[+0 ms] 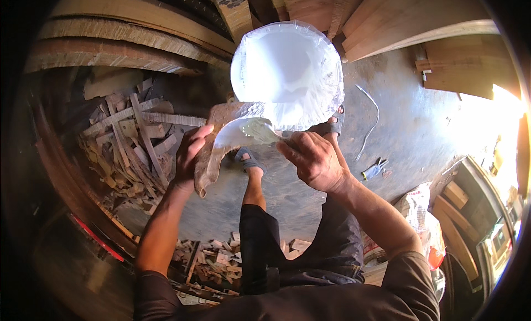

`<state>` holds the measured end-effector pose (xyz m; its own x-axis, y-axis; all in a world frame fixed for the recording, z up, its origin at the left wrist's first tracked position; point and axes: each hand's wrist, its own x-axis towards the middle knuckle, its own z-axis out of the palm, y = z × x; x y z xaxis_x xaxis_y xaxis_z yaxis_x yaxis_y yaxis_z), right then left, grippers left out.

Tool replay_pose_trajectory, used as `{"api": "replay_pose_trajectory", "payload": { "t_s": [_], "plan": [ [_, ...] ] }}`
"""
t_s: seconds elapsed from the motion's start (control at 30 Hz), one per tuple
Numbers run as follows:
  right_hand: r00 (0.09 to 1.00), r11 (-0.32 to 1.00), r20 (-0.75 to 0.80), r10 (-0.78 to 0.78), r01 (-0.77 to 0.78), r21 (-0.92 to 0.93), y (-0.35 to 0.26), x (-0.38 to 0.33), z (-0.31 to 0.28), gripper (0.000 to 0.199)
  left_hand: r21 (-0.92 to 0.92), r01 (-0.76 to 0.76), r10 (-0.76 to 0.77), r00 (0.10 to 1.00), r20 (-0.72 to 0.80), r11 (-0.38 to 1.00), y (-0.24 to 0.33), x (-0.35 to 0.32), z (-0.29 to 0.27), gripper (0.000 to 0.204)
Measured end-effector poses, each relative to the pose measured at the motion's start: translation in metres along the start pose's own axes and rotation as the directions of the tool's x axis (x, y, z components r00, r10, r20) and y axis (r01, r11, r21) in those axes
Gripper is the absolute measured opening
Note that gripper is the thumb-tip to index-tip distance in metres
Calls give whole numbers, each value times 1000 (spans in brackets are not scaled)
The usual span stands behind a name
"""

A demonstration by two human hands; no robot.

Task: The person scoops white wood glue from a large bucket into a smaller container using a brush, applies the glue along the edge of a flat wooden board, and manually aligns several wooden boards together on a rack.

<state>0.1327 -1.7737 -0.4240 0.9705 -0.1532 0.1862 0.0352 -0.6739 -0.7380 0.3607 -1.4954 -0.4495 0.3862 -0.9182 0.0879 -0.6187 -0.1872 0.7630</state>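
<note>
A heap of scrap wood (130, 138) lies left. The left hand (189, 158) grips a worn brown container (224, 134), white-smeared inside, partly blocking a plastic-lined white bucket (282, 63). The right hand (314, 159) pinches a pale, mostly hidden tool (272, 134). Rightward, a blue glove (375, 169) lies on the floor (406, 127).

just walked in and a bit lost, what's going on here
A person is working with bare hands beside a round white tub. Their left hand holds a curved brown piece with white on its inner side. Their right hand is closed near that piece's right end; what it grips is hard to make out. The tub is just beyond the hands, and wood scraps lie heaped to the left.
</note>
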Motion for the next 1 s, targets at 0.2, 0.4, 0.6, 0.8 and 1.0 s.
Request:
{"api": "replay_pose_trajectory", "payload": {
  "t_s": [0.2,0.4,0.6,0.8,1.0],
  "plan": [
    [994,993,-22,-108,109,51,-32,-24,-3,51,-206,100,-129,983,-131,973,44,-42,-8,87],
    [996,984,-74,-41,53,170,-91,-19,-20,59,49,476,-478,871,113,878,111,-57,-59,105],
    [920,863,-57,387,-339,375,-108,-56,8,63,107,341,-332,939,-91,934,130,-91,-77,91],
    [595,582,262,760,-802,133,-22,-94,141,38,145,469,-428,870,-243,871,129,-129,-78,75],
    [447,416,298,843,-894,166,18,-39,250,40,144,698,-681,716,-156,701,109,-252,-65,52]
  ]
}}
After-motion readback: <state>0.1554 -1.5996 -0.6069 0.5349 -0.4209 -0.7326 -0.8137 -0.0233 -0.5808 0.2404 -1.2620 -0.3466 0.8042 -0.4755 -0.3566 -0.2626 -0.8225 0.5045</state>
